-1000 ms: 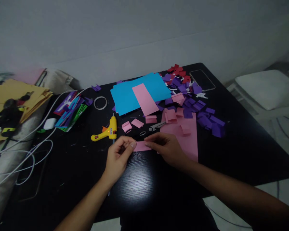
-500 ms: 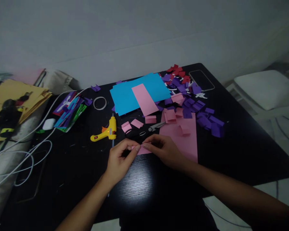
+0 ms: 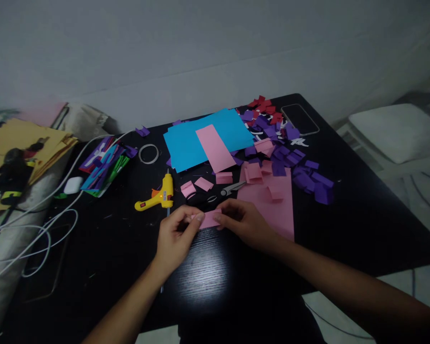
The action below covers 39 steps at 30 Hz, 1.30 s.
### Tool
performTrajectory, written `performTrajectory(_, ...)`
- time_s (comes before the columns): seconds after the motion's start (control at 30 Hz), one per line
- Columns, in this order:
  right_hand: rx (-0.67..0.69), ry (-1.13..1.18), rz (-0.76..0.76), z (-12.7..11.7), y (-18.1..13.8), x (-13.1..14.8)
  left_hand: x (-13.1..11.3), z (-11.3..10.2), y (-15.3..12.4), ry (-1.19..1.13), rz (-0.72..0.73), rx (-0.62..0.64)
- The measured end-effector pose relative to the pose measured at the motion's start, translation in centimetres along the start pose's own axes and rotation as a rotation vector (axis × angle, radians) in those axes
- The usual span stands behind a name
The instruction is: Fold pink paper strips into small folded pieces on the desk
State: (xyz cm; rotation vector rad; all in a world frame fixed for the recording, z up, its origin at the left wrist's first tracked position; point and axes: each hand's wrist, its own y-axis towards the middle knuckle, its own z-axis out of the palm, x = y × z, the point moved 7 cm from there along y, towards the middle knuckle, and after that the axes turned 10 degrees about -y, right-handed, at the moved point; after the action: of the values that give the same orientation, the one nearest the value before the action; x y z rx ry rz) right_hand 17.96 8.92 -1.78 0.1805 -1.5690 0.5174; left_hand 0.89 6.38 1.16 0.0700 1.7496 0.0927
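Observation:
A small strip of pink paper (image 3: 210, 219) is stretched between my two hands, just above the dark table. My left hand (image 3: 179, 234) pinches its left end between thumb and fingers. At the other end my right hand (image 3: 245, 223) grips it the same way. Right behind my hands lie scissors (image 3: 232, 188) with black handles, partly hidden by my fingers. Several folded pink paper pieces (image 3: 224, 178) are scattered near them. A large pink sheet (image 3: 281, 210) lies partly under my right hand and forearm.
A yellow glue gun (image 3: 161, 195) lies left of my hands. Blue sheets (image 3: 186, 143) with a pink strip (image 3: 215, 148) on top are behind. Purple paper pieces (image 3: 313, 181) and red ones (image 3: 268, 109) heap at right. White cables (image 3: 46, 234) run along the left; a white stool (image 3: 397, 131) stands right.
My fingers have moved slightly apart, from meeting at the strip's middle to its ends, so more of its pink face shows. The other things have stayed put.

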Motion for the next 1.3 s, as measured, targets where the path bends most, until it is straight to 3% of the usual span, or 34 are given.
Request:
performTrajectory(0.13, 0.027, 0.048, 0.015, 0.3, 0.0, -0.4, 0.0, 0.0, 0.0, -0.014, -0.003, -0.018)
performTrajectory(0.43, -0.207, 0.068, -0.012, -1.9, 0.4, 0.0, -0.1, 1.2, 0.2, 0.032, -0.017, 0.148)
performTrajectory(0.53, -0.156, 0.067, 0.041, -1.4, 0.4, -0.4, -0.1, 1.2, 0.2, 0.023, -0.014, 0.144)
performTrajectory(0.67, 0.047, 0.085, 0.052, 0.4, 0.2, -0.9, 0.0, 0.7, 0.2, 0.01, -0.004, 0.089)
performTrajectory(0.77, 0.06, 0.076, 0.019, 0.6, 0.1, -0.8, 0.1, 0.7, 0.2, 0.033, 0.014, 0.104)
performTrajectory(1.03, -0.12, 0.041, -0.008, -1.3, 0.6, -0.4, -1.3, 0.1, 0.3, 0.457, 0.36, 0.096)
performTrajectory(1.3, -0.198, 0.228, -0.06, -2.1, 1.2, -0.8, 0.2, 1.2, 1.1, 0.844, 0.356, 0.202)
